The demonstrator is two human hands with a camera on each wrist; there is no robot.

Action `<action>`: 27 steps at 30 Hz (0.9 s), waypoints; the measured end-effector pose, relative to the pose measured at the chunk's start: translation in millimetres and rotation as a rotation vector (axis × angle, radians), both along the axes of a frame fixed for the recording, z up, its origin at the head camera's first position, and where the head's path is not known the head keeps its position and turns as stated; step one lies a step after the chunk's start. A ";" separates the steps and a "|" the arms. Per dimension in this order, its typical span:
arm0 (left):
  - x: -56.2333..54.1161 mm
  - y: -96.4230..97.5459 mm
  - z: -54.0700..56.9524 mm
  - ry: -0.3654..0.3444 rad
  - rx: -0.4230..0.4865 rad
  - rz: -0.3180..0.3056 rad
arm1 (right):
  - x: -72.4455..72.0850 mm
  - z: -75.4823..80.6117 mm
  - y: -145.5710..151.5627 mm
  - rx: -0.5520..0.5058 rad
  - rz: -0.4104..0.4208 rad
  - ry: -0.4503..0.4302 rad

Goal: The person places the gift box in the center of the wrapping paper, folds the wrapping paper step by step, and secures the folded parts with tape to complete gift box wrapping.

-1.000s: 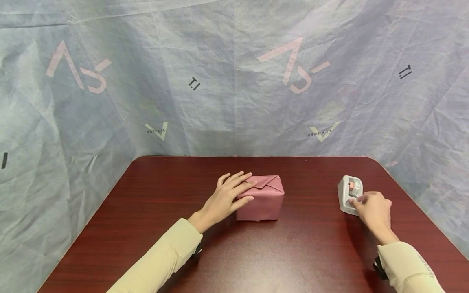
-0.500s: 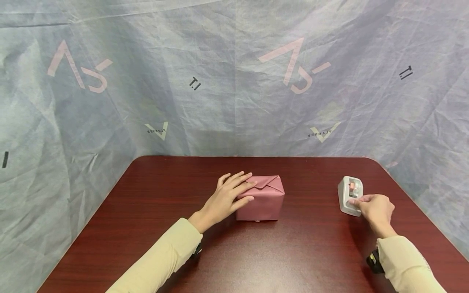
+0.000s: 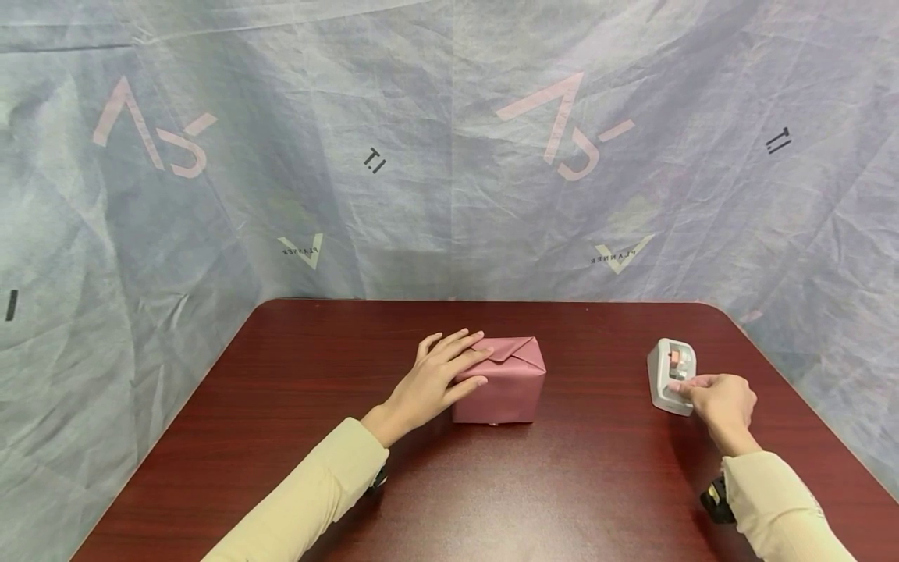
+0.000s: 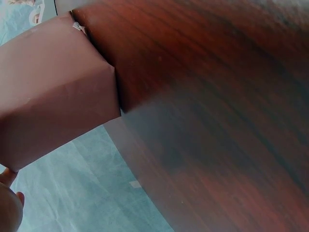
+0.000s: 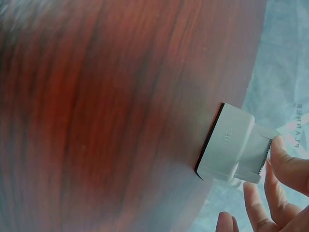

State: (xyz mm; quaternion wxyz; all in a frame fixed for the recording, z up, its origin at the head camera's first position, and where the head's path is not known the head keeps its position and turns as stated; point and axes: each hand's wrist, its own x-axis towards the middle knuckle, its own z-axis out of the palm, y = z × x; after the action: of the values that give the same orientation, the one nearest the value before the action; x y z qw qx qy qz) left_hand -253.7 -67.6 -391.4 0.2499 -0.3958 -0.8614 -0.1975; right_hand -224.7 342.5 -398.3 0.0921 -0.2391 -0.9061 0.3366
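Note:
A box wrapped in pink paper, its top folded into triangular flaps, stands mid-table. My left hand rests on its left side and top with the fingers stretched out and spread. That box fills the upper left of the left wrist view, with fingertips at its lower corner. Over to the right is a pale grey tape dispenser with a roll in its clear window. My right hand is at its front end. In the right wrist view, thumb and forefinger pinch the tape end at the serrated cutter of the dispenser.
Both things stand on a dark red wood-grain table with rounded far corners. A grey-blue printed cloth hangs behind it and along the sides. Each wrist wears a dark band below a cream sleeve.
My right hand has shifted slightly right and its wrist has turned, with the fingertips staying by the dispenser's front. The left hand and the box have kept still.

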 end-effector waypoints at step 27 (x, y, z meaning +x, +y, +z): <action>0.4 0.7 1.2 -0.015 0.001 0.008 | 4.0 4.6 -9.9 0.058 -0.038 -0.009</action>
State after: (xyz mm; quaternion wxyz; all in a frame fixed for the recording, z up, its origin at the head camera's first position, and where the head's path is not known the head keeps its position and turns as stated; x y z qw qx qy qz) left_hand -253.3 -66.9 -390.2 0.2445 -0.3906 -0.8647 -0.1999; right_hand -220.7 332.6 -393.7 0.1014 -0.2550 -0.9111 0.3075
